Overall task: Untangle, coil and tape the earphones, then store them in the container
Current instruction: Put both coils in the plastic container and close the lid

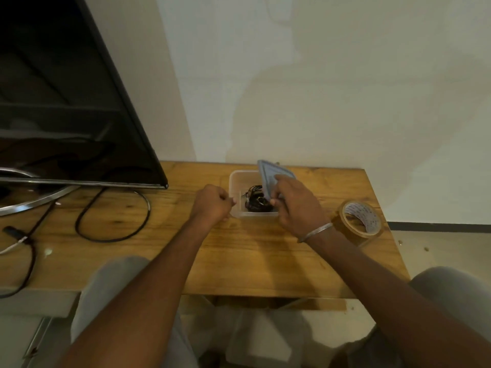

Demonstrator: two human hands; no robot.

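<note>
A clear plastic container (237, 181) stands on the wooden table (252, 256), with the black earphones (255, 199) coiled inside it. My right hand (295, 205) grips a blue-grey lid (268, 179), held tilted over the container's right side. My left hand (212, 203) is curled into a fist against the container's left wall; whether it holds anything cannot be seen.
A roll of brown tape (358, 221) lies at the table's right edge. A black TV screen (66, 102) with a curved metal stand (32, 203) fills the left. Black cables (111, 224) loop across the table's left half.
</note>
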